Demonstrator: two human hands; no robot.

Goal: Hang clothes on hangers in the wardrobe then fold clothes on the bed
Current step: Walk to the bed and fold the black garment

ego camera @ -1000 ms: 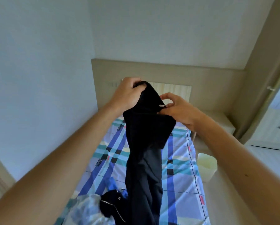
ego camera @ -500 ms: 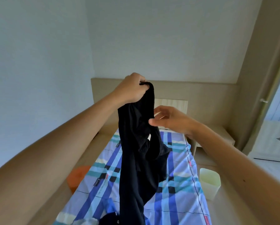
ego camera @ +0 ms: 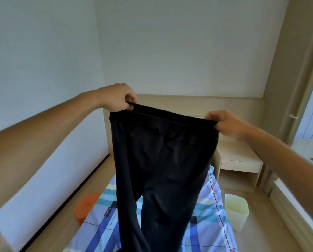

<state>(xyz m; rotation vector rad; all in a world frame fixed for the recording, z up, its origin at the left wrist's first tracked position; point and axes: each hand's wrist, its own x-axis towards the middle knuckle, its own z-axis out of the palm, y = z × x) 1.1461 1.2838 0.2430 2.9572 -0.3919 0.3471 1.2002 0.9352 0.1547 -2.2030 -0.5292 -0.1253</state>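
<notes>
Hanging in the middle of the frame, the black trousers (ego camera: 163, 160) are spread wide at the waistband, and their legs drop to the bottom edge in front of the bed (ego camera: 212, 224) with its blue checked sheet. From my seat I see the left hand (ego camera: 118, 98), left of centre, with its fingers curled round one end of the waistband. The right hand (ego camera: 223, 122), right of centre and a little lower, pinches the other end. An orange object (ego camera: 85, 204) sits just beside the bed at lower left. A pale bin (ego camera: 236, 210) stands at lower right, and the bedside table (ego camera: 239, 160) is above it.
</notes>
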